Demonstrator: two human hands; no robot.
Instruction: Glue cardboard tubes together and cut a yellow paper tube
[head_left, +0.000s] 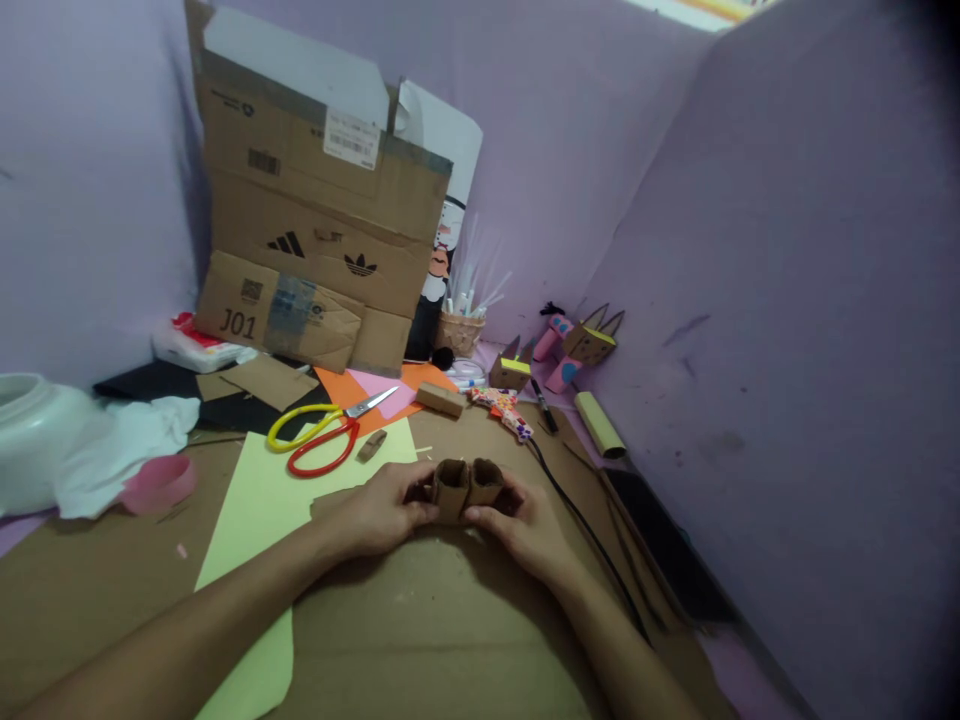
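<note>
Two short brown cardboard tubes stand side by side over the cardboard work surface (405, 640), their open ends facing up. My left hand (386, 508) pinches the left tube (451, 490) between thumb and fingers. On the other side, my right hand (529, 518) grips the right tube (485, 484), with its thumb at the front. The tubes touch or nearly touch each other. Under my left wrist lies a flat cardboard strip (330, 502), partly covered by the hand. A small cardboard loop (373, 446) rests beyond my left hand.
Scissors with yellow and red handles (324, 462) lie on light green paper (244, 530). A patterned glue gun (510, 412) trails a black cable past my right hand. Cardboard boxes (315, 200) stand behind. Pink tape (157, 485) lies left; a dark tablet-like object (667, 545) lies right.
</note>
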